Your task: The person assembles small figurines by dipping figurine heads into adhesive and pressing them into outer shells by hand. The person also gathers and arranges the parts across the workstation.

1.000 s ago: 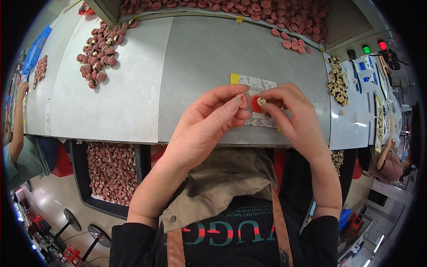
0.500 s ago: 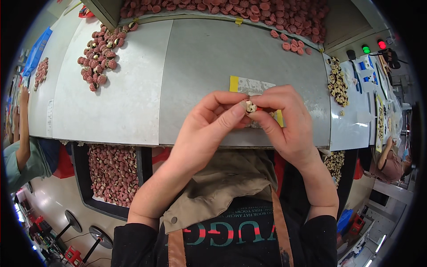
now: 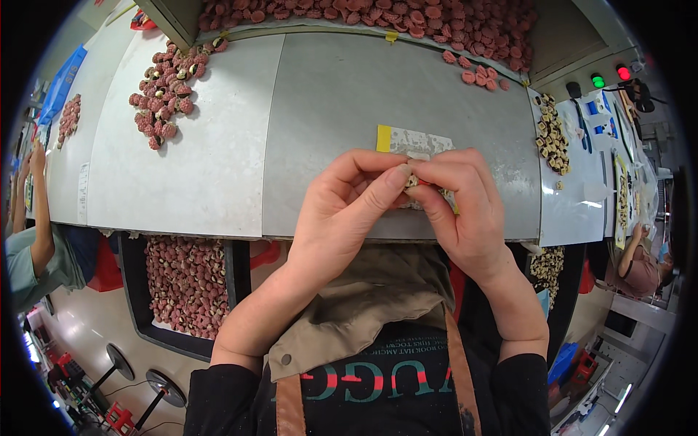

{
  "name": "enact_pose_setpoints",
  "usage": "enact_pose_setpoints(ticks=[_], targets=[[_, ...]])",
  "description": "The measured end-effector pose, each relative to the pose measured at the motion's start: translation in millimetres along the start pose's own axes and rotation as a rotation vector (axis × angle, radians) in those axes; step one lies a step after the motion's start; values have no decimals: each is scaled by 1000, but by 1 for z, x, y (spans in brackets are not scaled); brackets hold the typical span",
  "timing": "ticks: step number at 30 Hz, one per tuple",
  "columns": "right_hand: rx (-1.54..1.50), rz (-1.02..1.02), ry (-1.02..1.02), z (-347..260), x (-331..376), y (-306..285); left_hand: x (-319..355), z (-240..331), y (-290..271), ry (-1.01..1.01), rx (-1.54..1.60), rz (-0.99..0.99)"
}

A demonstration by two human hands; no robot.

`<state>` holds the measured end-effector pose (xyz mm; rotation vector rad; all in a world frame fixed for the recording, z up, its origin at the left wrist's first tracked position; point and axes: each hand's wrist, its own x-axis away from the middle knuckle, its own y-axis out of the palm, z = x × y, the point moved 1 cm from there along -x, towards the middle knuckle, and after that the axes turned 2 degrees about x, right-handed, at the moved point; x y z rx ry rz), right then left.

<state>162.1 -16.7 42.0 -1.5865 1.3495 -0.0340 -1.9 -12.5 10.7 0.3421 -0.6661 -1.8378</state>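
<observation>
My left hand [image 3: 342, 207] and my right hand [image 3: 469, 211] meet fingertip to fingertip above the front part of the metal table. Both are closed, thumbs and forefingers pinching one small cream-and-dark piece [image 3: 411, 181] with a touch of red beside it. Most of that piece is hidden by the fingers, so its exact kind does not show. Under and behind the hands lies a pale, worn plate [image 3: 422, 139] with yellow tape at its end.
Pink ridged pieces with cream and dark insides [image 3: 163, 98] lie heaped at left. Pink shells [image 3: 436, 25] fill the back tray; several loose shells [image 3: 483, 76] sit before it. Cream-and-black pieces [image 3: 552, 138] lie at right. A black crate [image 3: 134, 309] stands below. Co-workers' arms [image 3: 42, 196] show at both sides.
My fingertips have closed further over the small piece, so less of it shows. My left hand has shifted slightly right, and both hands stay above the plate.
</observation>
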Motion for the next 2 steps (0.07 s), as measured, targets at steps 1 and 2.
enact_pose_setpoints(ticks=[1, 2], targets=[[14, 21, -4, 0, 1, 1, 1, 0, 0, 15, -23, -3], [14, 21, -5, 0, 1, 1, 2, 1, 1, 31, -45, -5]])
